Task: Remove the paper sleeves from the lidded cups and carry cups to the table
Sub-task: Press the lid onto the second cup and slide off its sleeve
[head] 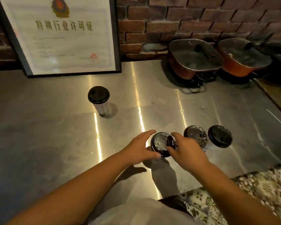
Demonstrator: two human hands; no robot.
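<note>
Three black-lidded cups stand close together on the steel counter (55, 135) in front of me. My left hand (139, 148) and my right hand (183, 150) flank the nearest cup (161, 143), fingers spread around its lid; the fingertips seem to touch it, and its body is hidden beneath them. Two more cups sit just to the right, one with a shiny lid (195, 135) and one with a plain black lid (219, 136). A fourth cup (99, 99), clear-walled and without a sleeve, stands alone farther back on the left.
A framed certificate (60, 36) leans against the brick wall at the back left. Two orange electric pots with glass lids (195, 59) (243, 57) stand at the back right. Patterned floor (234, 200) shows past the counter's near right edge.
</note>
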